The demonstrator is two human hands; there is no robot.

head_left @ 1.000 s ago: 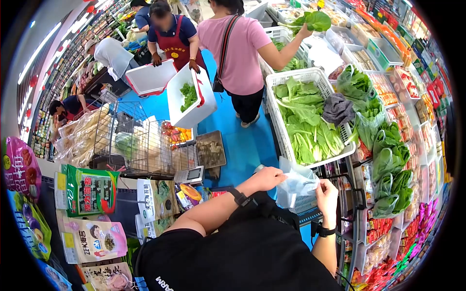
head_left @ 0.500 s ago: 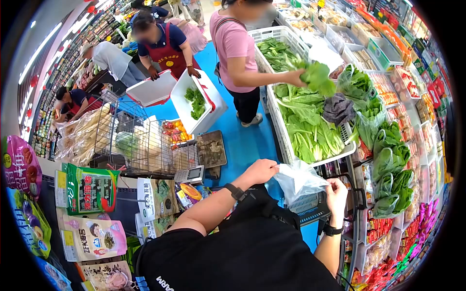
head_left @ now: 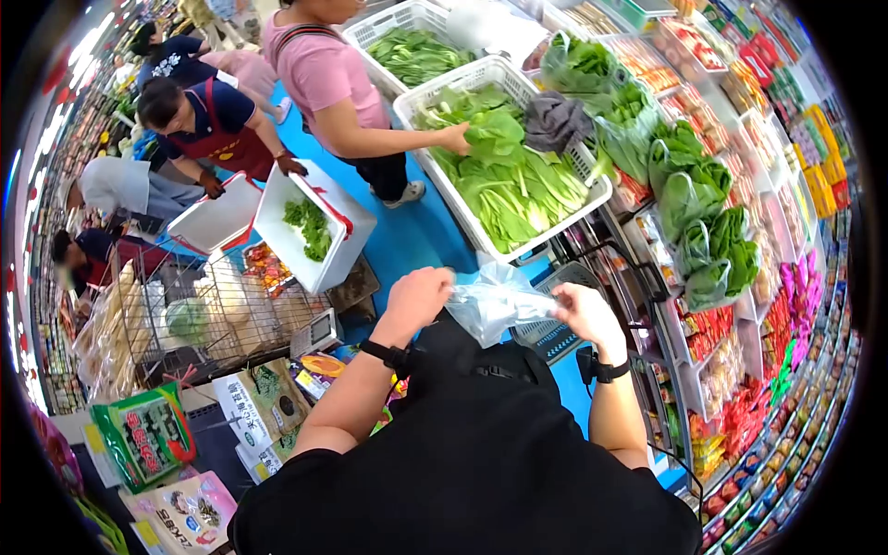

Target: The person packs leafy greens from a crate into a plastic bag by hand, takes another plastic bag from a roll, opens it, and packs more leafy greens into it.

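Note:
A clear plastic bag (head_left: 499, 303) is stretched between my two hands at chest height. My left hand (head_left: 422, 298) pinches its left side, and my right hand (head_left: 585, 313) grips the right side with fingers closed. Beyond the bag stands a white crate (head_left: 507, 246) filled with leafy greens (head_left: 527, 199). A grey cloth (head_left: 558, 122) rests at its right side. Someone in a pink shirt (head_left: 324, 79) holds a bunch of greens (head_left: 495, 134) over that crate. Below and behind the bag, a grey-green basket (head_left: 555, 342) shows partly.
A person in a red apron (head_left: 231, 143) holds a white foam box (head_left: 347, 245) with greens inside. A wire cart (head_left: 199, 319) stands at left, near packaged snacks (head_left: 143, 437). Bagged greens (head_left: 689, 185) line the right shelf. Another crate (head_left: 375, 28) stands farther back.
The view has turned to the right, shifting the surroundings left. The bag stays between my hands and has spread wider. The pink-shirted person's greens have come down over the near crate.

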